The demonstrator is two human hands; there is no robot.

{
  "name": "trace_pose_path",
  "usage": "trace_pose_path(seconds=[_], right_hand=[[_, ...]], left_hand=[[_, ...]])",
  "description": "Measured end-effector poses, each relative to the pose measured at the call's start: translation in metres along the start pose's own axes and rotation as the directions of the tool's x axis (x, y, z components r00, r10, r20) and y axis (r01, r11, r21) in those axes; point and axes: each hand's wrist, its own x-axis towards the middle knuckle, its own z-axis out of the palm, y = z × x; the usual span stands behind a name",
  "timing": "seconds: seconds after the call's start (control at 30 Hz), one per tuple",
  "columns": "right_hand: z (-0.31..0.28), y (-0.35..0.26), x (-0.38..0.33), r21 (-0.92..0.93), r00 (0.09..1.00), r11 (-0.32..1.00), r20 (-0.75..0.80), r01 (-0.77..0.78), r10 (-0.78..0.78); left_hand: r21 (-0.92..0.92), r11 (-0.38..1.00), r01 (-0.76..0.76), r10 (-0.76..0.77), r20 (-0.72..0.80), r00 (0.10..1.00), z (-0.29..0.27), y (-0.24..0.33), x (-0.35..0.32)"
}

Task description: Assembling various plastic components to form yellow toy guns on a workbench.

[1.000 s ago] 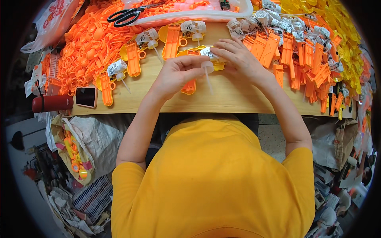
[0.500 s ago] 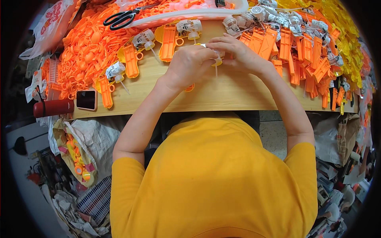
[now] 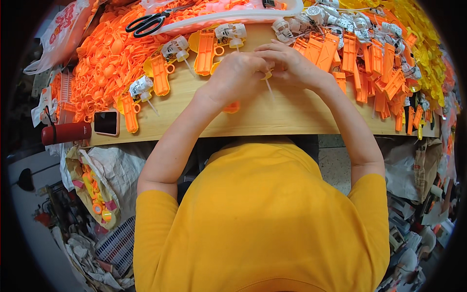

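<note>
- The left hand [image 3: 237, 75] is curled over an orange plastic toy-gun shell [image 3: 232, 107], fingers clamped on it; only its lower end shows beneath the palm, just above the pale wooden surface [image 3: 272, 117].
- The right hand [image 3: 292, 65] meets the left, fingers pinched together on a small yellow piece [image 3: 266, 75] with a thin white tube [image 3: 269, 90] hanging from it.
- To the left, half-built orange gun shells with white pump parts [image 3: 168, 61] lie in a row beside a heap of orange plastic bits [image 3: 104, 58].
- Black-handled scissors [image 3: 146, 23] rest on that heap.
- To the right, more orange shells [image 3: 369, 63] are piled.
- A red cylindrical flask [image 3: 65, 133] and a phone [image 3: 106, 122] sit at the surface's left edge.
</note>
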Motion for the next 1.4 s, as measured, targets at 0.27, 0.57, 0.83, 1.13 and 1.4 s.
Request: trace_pose_path(seconds=[0.27,0.57,0.83,1.13,1.4], right_hand=[[0.01,-0.004,-0.005,-0.089,0.994,0.995,-0.094,0.041,-0.05],[0.009,-0.01,-0.003,-0.132,0.992,0.989,-0.095,0.067,-0.08],[0.012,-0.014,-0.007,-0.152,0.995,0.988,-0.099,0.014,-0.029],[0.012,-0.011,-0.005,-0.156,0.995,0.988,-0.098,0.005,-0.021],[0.012,-0.009,-0.005,-0.117,0.993,0.993,-0.111,0.014,-0.027]], left_hand=[[-0.027,0.956,-0.293,0.25,-0.452,0.856,0.019,0.007,-0.015],[-0.682,0.35,-0.642,0.09,-0.657,0.748,-0.16,0.085,-0.099],[-0.855,-0.262,-0.447,0.264,-0.509,0.819,-0.17,0.12,-0.105],[-0.94,0.032,-0.339,0.214,-0.325,0.921,-0.236,0.099,-0.218],[-0.935,0.287,-0.21,0.169,-0.167,0.972,-0.266,0.107,-0.28]])
